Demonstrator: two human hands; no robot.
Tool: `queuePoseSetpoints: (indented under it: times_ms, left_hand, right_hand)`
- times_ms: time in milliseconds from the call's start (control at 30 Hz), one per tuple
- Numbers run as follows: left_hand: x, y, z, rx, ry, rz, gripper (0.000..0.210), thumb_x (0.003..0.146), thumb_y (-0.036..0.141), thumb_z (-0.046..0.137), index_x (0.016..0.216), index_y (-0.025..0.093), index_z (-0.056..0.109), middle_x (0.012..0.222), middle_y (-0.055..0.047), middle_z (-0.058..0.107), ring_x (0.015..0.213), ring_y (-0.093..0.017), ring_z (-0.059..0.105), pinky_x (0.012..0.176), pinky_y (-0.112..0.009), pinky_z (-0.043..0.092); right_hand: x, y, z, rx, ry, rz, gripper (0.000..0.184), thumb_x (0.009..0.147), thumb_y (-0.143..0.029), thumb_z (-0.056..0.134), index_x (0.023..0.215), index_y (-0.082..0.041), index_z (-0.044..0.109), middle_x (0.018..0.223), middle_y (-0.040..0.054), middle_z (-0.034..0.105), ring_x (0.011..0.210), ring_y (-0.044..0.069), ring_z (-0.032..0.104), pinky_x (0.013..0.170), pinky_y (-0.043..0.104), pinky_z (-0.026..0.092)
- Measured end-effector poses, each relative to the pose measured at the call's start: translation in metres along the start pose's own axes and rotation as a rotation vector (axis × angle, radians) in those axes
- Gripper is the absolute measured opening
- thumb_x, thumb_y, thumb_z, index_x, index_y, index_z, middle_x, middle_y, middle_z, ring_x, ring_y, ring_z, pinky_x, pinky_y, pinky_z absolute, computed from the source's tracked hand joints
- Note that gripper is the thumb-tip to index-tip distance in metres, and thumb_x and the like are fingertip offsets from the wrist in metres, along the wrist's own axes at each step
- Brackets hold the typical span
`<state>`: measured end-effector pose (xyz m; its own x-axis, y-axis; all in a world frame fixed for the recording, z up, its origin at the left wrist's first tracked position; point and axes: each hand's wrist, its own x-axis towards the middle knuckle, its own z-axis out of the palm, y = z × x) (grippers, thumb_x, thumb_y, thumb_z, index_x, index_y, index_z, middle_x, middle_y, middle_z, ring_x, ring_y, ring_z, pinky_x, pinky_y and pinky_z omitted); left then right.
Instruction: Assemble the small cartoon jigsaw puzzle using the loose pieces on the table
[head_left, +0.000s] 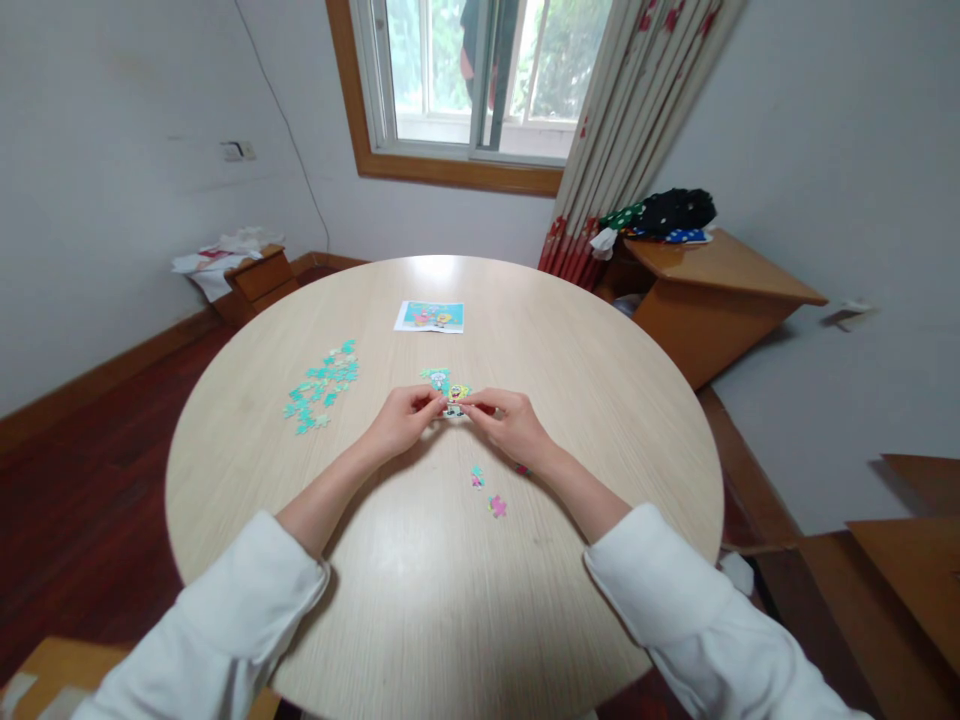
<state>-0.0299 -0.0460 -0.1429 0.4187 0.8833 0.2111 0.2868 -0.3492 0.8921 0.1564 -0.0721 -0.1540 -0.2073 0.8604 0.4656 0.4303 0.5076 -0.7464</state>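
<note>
Pinching the puzzle [457, 392] from either side with left hand [405, 420] and right hand [511, 423], with fingers [481, 397] nearly closed. Holding it mid-table [420, 570], between the blue pieces [324, 373] and right edge.

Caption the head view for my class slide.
Left hand and right hand pinch a partial puzzle, loose pieces nearby, on a round table.

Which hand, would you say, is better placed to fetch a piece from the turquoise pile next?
Probably the left hand: the pile lies on that side, nearer to it, while the right hand would have to reach past it.
</note>
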Motion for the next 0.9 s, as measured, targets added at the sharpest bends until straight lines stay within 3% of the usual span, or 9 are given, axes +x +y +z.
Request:
queuePoseSetpoints:
  times_ms: [467, 667, 900]
  left_hand:
    - [0.0008, -0.0013, 0.0004, -0.043, 0.015, -0.018, 0.028, 0.076, 0.040, 0.057, 0.064, 0.015, 0.061, 0.060, 0.000, 0.057, 0.059, -0.011, 0.048, 0.059, -0.026, 0.039]
    - [0.0007, -0.0002, -0.0010, -0.068, 0.036, -0.024, 0.034, 0.077, 0.046, 0.056, 0.062, 0.015, 0.060, 0.059, 0.000, 0.056, 0.058, -0.012, 0.048, 0.060, -0.026, 0.039]
    - [0.0007, -0.0008, -0.0022, -0.135, 0.052, -0.035, 0.023, 0.073, 0.037, 0.065, 0.071, 0.015, 0.065, 0.066, -0.003, 0.063, 0.060, -0.012, 0.053, 0.060, -0.027, 0.042]
  right_hand:
    - [0.0002, -0.0052, 0.0001, -0.034, 0.017, 0.044, 0.014, 0.081, -0.020, 0.061, 0.083, -0.016, 0.074, 0.072, 0.0037, 0.071, 0.061, 0.011, 0.056, 0.061, 0.025, 0.044]
    - [0.0004, -0.0045, 0.0001, -0.044, 0.008, 0.053, 0.015, 0.081, -0.020, 0.060, 0.083, -0.016, 0.074, 0.071, 0.0033, 0.070, 0.061, 0.011, 0.055, 0.061, 0.025, 0.043]
    - [0.0001, -0.0036, -0.0002, -0.073, 0.001, 0.058, 0.016, 0.084, -0.024, 0.060, 0.083, -0.016, 0.073, 0.069, 0.0030, 0.068, 0.061, 0.011, 0.055, 0.061, 0.025, 0.043]
